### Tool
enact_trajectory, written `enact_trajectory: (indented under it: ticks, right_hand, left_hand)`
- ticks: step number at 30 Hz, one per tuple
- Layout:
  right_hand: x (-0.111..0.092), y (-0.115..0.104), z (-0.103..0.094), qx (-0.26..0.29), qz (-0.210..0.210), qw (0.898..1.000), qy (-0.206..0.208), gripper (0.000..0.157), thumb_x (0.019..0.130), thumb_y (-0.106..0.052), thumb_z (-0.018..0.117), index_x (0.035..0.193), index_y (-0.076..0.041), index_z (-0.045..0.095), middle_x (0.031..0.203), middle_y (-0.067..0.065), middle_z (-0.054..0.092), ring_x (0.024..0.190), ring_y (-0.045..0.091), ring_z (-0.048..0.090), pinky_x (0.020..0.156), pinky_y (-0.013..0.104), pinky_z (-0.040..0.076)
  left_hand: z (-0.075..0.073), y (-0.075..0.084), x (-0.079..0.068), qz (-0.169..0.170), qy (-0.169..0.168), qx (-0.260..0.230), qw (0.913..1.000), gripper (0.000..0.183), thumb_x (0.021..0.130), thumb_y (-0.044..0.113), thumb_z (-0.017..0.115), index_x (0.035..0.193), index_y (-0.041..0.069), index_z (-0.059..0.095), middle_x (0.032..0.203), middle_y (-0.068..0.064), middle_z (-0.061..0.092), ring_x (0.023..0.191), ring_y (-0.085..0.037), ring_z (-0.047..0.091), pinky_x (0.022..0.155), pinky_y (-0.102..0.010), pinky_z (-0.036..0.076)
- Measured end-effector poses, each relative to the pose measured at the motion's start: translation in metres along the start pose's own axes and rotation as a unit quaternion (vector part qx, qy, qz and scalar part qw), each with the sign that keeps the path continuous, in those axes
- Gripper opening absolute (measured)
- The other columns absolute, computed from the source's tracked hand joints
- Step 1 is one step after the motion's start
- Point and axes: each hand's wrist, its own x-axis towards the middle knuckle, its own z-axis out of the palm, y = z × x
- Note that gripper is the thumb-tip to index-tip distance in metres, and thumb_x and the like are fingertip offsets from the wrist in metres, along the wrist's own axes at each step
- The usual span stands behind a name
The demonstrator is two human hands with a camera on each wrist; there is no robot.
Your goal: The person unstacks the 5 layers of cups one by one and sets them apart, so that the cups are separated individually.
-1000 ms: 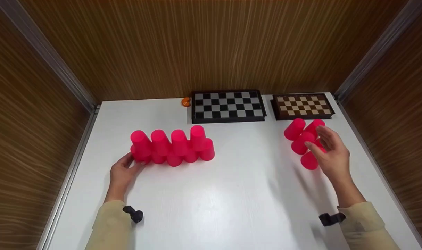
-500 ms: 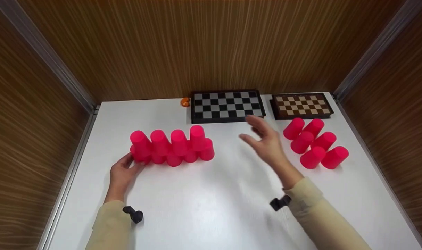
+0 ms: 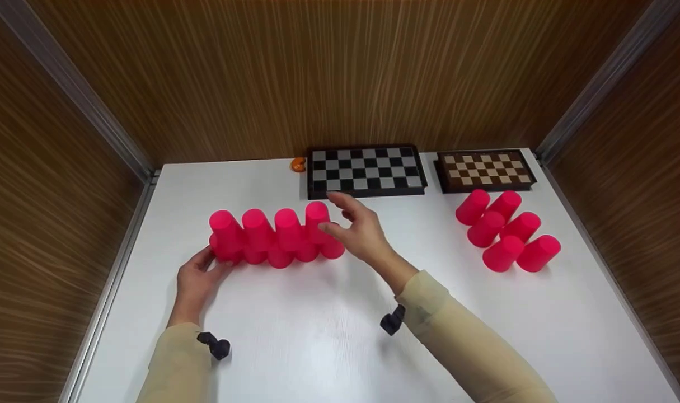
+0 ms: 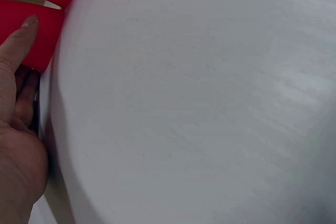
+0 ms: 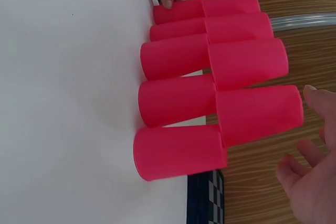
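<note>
Upside-down pink cups stand in two tiers on the white table (image 3: 317,319), several upper cups (image 3: 256,226) resting on a lower row (image 3: 281,258). At the left end, my left hand (image 3: 197,280) grips the end cup (image 4: 47,32) of the lower row; its thumb lies on the cup's front in the left wrist view, and the other fingers are partly hidden. My right hand (image 3: 362,232), thumb and fingers spread, is beside the rightmost upper cup (image 5: 257,114). In the right wrist view, that hand holds nothing and a small gap separates it from the cup.
Several more upside-down pink cups (image 3: 505,229) stand grouped at the right. Along the back lie a black-and-grey chessboard (image 3: 366,168), a smaller brown chessboard (image 3: 487,169) and a small orange object (image 3: 298,164). Wood-grain panels (image 3: 340,73) enclose the table.
My right hand has moved left from the grouped cups at the right to the right end of the two-tier stack. My left hand has stayed on its cup.
</note>
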Motion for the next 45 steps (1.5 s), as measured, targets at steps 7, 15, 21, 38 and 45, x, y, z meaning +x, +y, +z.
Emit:
enact_trajectory:
  ticks: [7,15,21,38,45]
  right_hand:
    - [0.004,0.004,0.015,0.010,0.021,1.000,-0.002,0.064,0.095,-0.014,0.082,0.153,-0.010,0.056,0.150,0.007,0.059,0.139,0.029,0.055,0.116,0.043,0.048]
    - [0.004,0.005,0.025,0.025,0.046,0.999,0.001,0.064,0.093,-0.009,0.083,0.152,-0.012,0.057,0.145,0.006,0.062,0.132,0.024,0.059,0.109,0.037,0.054]
    - [0.005,0.003,0.028,0.015,0.048,0.999,0.004,0.061,0.095,-0.005,0.080,0.151,-0.013,0.057,0.141,0.008,0.064,0.127,0.023,0.061,0.106,0.035,0.056]
    - [0.003,0.012,-0.033,0.032,0.016,0.996,0.083,0.058,0.096,-0.004,0.078,0.150,-0.010,0.058,0.143,0.007,0.062,0.129,0.024,0.061,0.110,0.036,0.052]
    - [0.001,0.035,-0.088,0.022,0.052,0.990,0.127,0.061,0.096,-0.004,0.078,0.152,-0.013,0.056,0.144,0.009,0.061,0.130,0.026,0.060,0.113,0.039,0.050]
  left_hand:
    - [0.001,0.002,0.001,0.001,-0.001,0.002,1.0000,0.081,0.095,0.035,0.083,0.162,0.010,0.045,0.164,-0.011,0.047,0.156,-0.027,0.037,0.125,-0.041,0.035]
    - [0.001,0.002,0.002,-0.003,0.003,0.018,0.9998,0.082,0.094,0.039,0.083,0.162,0.012,0.046,0.163,-0.011,0.048,0.156,-0.028,0.037,0.125,-0.044,0.035]
    - [0.000,0.003,0.003,-0.005,0.003,0.021,0.9998,0.083,0.094,0.039,0.083,0.162,0.011,0.045,0.164,-0.012,0.047,0.156,-0.028,0.036,0.126,-0.045,0.033]
    - [-0.001,0.005,0.001,-0.010,0.004,0.026,0.9996,0.085,0.094,0.043,0.082,0.163,0.011,0.043,0.165,-0.012,0.046,0.156,-0.029,0.036,0.125,-0.045,0.034]
    - [0.000,0.004,-0.001,-0.014,-0.005,0.025,0.9996,0.087,0.094,0.046,0.082,0.164,0.013,0.042,0.166,-0.010,0.044,0.157,-0.028,0.034,0.125,-0.045,0.033]
